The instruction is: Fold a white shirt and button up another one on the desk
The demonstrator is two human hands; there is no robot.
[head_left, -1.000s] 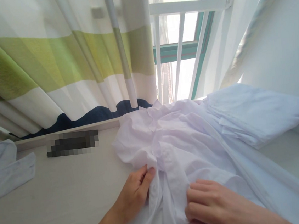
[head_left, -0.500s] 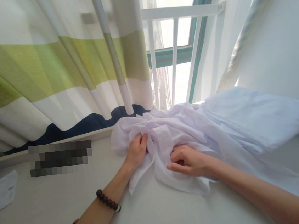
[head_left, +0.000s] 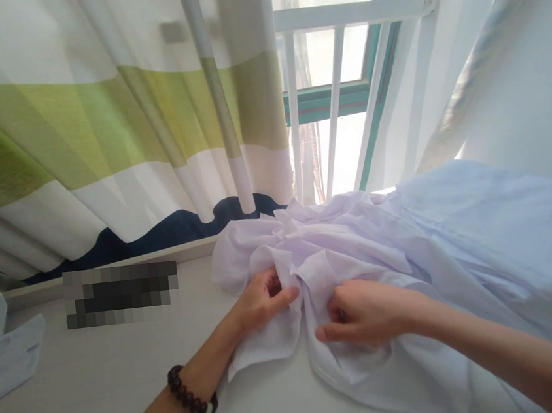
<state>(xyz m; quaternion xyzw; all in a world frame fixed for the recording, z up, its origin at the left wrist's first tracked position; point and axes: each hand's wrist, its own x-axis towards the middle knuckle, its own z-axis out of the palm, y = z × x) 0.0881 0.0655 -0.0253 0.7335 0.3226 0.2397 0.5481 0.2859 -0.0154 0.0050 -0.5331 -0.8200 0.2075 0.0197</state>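
Note:
A thin white cloth (head_left: 358, 237) lies in loose folds across the pale surface, its exact kind unclear. The fingers of my left hand (head_left: 263, 300) curl into its left part, the thumb pointing right along an edge. My right hand (head_left: 366, 312) is closed on the fabric just to the right, knuckles up, with the fingertips hidden. Between my hands the cloth parts in a narrow fold, and its front edge hangs loosely toward me.
A flatter white-blue piece of fabric (head_left: 499, 222) spreads at the right. Paper-like white items (head_left: 10, 353) and a blurred-out dark object (head_left: 122, 295) lie at the left. Behind stand a green-striped curtain (head_left: 148, 115) and a white railing (head_left: 354, 13) before the window.
Both hands have come nearer to me, drawing the cloth's front edge along. My left thumb has swung out to the right. The view has shifted slightly.

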